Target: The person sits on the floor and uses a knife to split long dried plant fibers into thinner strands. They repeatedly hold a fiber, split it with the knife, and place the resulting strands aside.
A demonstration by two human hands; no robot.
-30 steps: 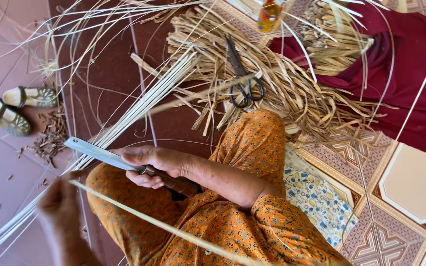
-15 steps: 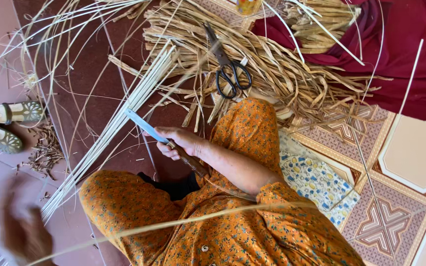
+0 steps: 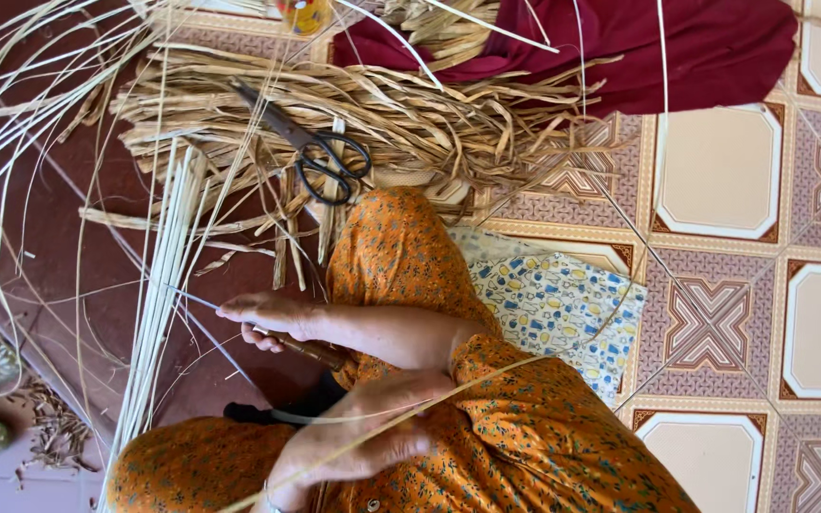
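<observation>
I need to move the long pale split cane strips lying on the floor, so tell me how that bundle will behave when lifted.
The long pale split cane strips would probably flex and droop at the ends, since loose strands nearby arc in wide curves. They look thin and likely light for their length. Lying loose and untied, they would probably fan apart or slide unless held together in a firm grip.

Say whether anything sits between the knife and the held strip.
Nothing visible does. The right hand holds the knife just above the left hand, which grips the thin strip; only orange cloth shows between them.
</observation>
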